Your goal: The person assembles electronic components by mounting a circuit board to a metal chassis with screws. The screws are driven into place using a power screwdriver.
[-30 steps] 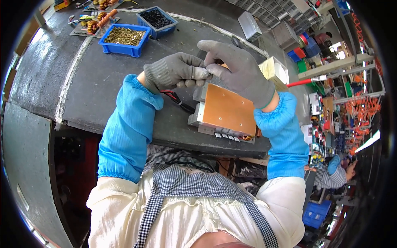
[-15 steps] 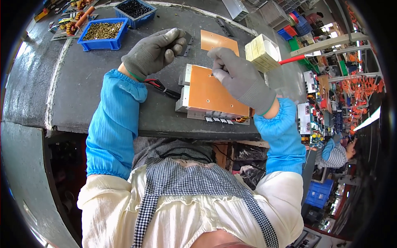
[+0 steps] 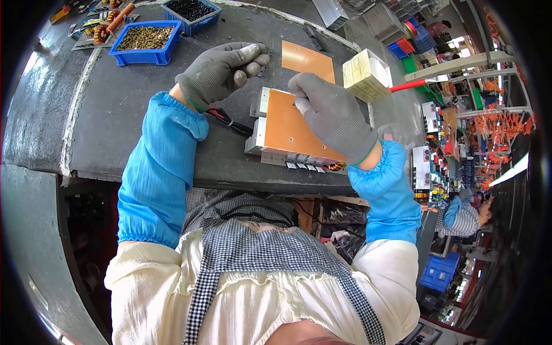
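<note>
My left hand (image 3: 224,73), in a grey glove, is raised above the bench with its fingers curled and the thumb against the forefinger. Whatever may be between them is too small to make out. Under my gloved right hand (image 3: 336,118) lies a flat copper-orange plate (image 3: 287,123) with small holes, on top of a silver metal unit (image 3: 258,135). The right thumb and fingers are pinched together over the plate's far part; what they hold, if anything, is hidden. Black and red cables (image 3: 230,122) leave the unit's left side. A dark flat piece (image 3: 262,71) shows partly behind the left fingertips.
Behind the unit lies another orange plate (image 3: 307,60), with a pale yellow block-shaped box (image 3: 366,75) to its right. Far left are a blue bin of small brass-coloured parts (image 3: 145,57) and a bin of black pieces (image 3: 191,26). Copper coils (image 3: 109,27) sit beyond.
My left hand has shifted slightly right, covering more of the dark flat piece. My right hand has dipped slightly toward me, still pinched over the plate.
</note>
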Available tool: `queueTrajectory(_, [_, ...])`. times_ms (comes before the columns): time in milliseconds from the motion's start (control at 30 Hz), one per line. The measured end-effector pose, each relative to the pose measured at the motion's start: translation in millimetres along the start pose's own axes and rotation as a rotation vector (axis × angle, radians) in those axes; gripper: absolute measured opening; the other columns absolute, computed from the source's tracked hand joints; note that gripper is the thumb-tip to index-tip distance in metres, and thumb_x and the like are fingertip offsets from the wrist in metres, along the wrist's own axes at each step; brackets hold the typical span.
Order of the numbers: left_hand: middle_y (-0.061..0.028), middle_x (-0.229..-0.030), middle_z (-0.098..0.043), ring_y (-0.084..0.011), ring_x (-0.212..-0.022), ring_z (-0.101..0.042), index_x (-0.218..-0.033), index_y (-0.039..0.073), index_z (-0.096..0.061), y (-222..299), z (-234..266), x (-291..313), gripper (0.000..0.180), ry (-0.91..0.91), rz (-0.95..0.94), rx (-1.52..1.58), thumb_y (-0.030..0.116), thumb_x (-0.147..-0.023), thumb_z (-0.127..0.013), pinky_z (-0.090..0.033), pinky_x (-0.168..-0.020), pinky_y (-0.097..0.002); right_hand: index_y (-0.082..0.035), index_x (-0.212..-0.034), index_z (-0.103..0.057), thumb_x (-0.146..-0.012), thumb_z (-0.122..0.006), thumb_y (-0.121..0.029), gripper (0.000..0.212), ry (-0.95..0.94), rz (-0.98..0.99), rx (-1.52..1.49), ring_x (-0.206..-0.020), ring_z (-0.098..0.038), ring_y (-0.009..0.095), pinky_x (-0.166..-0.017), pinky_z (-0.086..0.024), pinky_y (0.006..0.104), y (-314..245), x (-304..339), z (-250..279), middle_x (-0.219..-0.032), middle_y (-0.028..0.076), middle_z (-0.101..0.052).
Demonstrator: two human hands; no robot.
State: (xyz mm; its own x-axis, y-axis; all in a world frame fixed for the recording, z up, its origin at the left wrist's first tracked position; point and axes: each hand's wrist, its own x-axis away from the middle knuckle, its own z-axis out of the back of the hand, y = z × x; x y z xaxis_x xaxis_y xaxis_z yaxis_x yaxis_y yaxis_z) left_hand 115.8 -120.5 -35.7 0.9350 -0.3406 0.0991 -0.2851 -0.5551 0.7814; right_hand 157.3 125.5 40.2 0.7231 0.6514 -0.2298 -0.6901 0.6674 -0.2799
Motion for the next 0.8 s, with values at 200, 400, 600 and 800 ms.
queueTrajectory(200, [0.0015, -0.083, -0.061, 0.0006, -0.061, -0.052, -0.11, 0.002, -0.062, -3, 1, 2, 0.034, -0.074, 0.031, -0.056, 0.035, -0.106, -0.054, -0.044, -0.045, -0.0095, -0.009, -0.108, -0.058, -0.09, -0.067, -0.009, 0.019, -0.039, 0.079, 0.16, -0.085, -0.07, 0.033, -0.071, -0.056, 0.0394, -10, -5, 3, -0.096, 0.014, -0.069])
queueTrajectory(400, [0.006, -0.074, -0.055, 0.0019, -0.053, -0.044, -0.108, 0.003, -0.061, -8, 3, -1, 0.04, -0.191, 0.131, 0.112, 0.042, -0.106, -0.051, -0.037, -0.041, -0.0097, -0.009, -0.115, -0.062, -0.089, -0.068, -0.007, 0.027, -0.061, 0.065, -0.031, -0.084, -0.07, 0.028, -0.072, -0.056, 0.0349, -5, -5, 16, -0.099, 0.011, -0.07])
queueTrajectory(600, [0.0062, -0.071, -0.053, 0.0016, -0.052, -0.042, -0.107, 0.004, -0.061, -5, 1, 4, 0.041, -0.232, 0.098, 0.128, 0.044, -0.106, -0.05, -0.036, -0.041, -0.0109, -0.01, -0.117, -0.063, -0.087, -0.07, -0.006, 0.031, 0.207, 0.052, -0.277, -0.088, -0.072, 0.025, -0.072, -0.057, 0.035, -26, -37, 21, -0.095, 0.008, -0.072])
queueTrajectory(800, [0.0046, -0.069, -0.052, -0.0013, -0.051, -0.039, -0.103, 0.006, -0.062, -1, -7, 7, 0.043, -0.181, -0.005, -0.029, 0.047, -0.105, -0.05, -0.033, -0.042, -0.0152, -0.005, -0.116, -0.063, -0.088, -0.07, -0.004, 0.029, 0.236, 0.127, -0.234, -0.088, -0.072, 0.026, -0.073, -0.057, 0.0331, -23, -63, -1, -0.098, 0.009, -0.072])
